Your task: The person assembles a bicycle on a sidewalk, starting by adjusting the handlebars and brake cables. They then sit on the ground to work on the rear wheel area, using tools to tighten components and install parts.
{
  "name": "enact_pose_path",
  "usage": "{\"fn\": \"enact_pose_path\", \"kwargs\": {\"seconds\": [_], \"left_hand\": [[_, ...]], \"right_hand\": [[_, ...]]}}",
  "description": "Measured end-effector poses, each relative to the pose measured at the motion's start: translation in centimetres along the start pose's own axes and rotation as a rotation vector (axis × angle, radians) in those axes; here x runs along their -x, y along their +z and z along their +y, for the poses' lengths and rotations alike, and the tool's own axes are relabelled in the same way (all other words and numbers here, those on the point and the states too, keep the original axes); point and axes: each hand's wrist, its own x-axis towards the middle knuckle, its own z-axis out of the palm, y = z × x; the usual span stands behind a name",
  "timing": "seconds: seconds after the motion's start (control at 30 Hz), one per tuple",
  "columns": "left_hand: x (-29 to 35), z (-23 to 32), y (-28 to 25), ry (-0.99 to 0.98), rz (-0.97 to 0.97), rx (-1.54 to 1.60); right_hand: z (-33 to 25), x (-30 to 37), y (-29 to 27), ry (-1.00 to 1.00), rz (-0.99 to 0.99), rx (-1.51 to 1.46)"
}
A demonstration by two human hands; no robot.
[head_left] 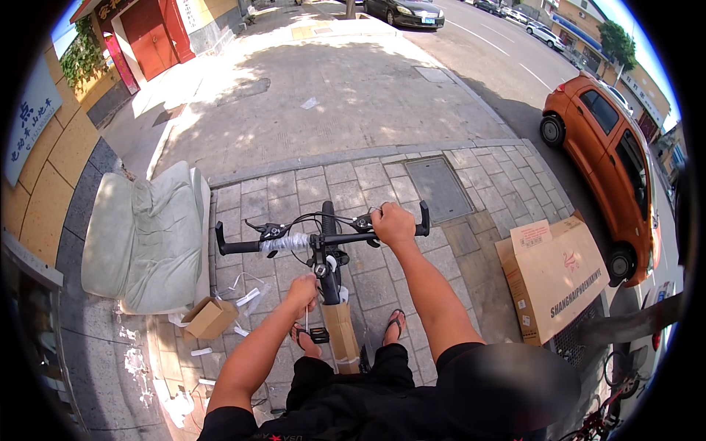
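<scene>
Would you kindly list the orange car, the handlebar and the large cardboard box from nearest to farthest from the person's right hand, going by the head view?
From the right hand:
1. Handlebar: directly under the hand, which grips its right part.
2. Large cardboard box: off to the right.
3. Orange car: farther right, beyond the box.

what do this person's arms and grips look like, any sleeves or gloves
The left forearm and right forearm are bare below short, plain black sleeves. The left grip and right grip are ungloved human hands; no watch shows on either wrist.
</scene>
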Motion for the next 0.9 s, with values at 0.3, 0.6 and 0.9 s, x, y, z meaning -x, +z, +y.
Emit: {"fn": "enact_pose_path", "kwargs": {"seconds": [0.3,0.6,0.9], "left_hand": [[-0.2,1.8,-0.2,-0.289,-0.091,0.197],[-2.4,-2.4,1.1,0.189,0.267,-0.111],[-1.6,-2.2,1.3,0.224,0.288,-0.173]], "right_hand": [[-0.2,0.1,-0.1,-0.008,0.014,-0.021],[-0.6,0.0,-0.5,0.007,-0.003,-0.022],[-0.3,0.1,-0.1,0.039,-0.036,-0.001]]}}
